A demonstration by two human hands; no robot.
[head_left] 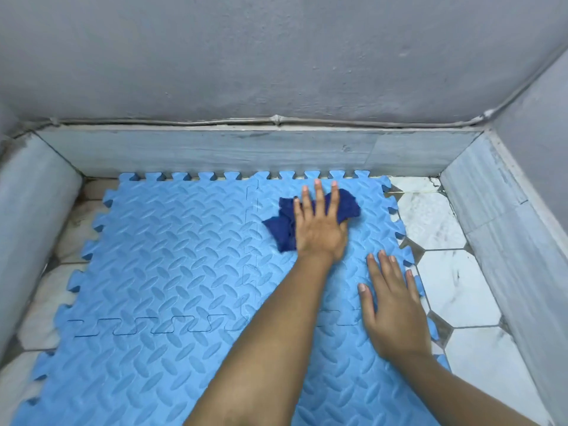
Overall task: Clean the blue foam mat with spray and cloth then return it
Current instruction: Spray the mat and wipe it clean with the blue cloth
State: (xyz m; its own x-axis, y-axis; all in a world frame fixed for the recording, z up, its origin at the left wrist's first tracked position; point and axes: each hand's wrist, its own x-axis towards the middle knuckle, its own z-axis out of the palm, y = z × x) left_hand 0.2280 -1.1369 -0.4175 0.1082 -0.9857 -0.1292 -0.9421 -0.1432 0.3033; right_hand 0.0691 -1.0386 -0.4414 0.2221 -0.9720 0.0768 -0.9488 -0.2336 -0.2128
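The blue foam mat (pixel 172 272), made of interlocking tiles with a raised pattern, lies flat on the floor and fills most of the view. A crumpled dark blue cloth (pixel 347 204) sits on its far right tile. My left hand (pixel 319 229) presses down on the cloth, fingers spread over it and thumb tucked at its edge. My right hand (pixel 396 312) lies flat and empty on the mat near its right edge, fingers apart. No spray bottle is in view.
White marble-look floor tiles (pixel 455 284) show to the right of the mat and at its left edge. A low grey skirting (pixel 215 152) and grey walls (pixel 276 56) close in the far side and both flanks.
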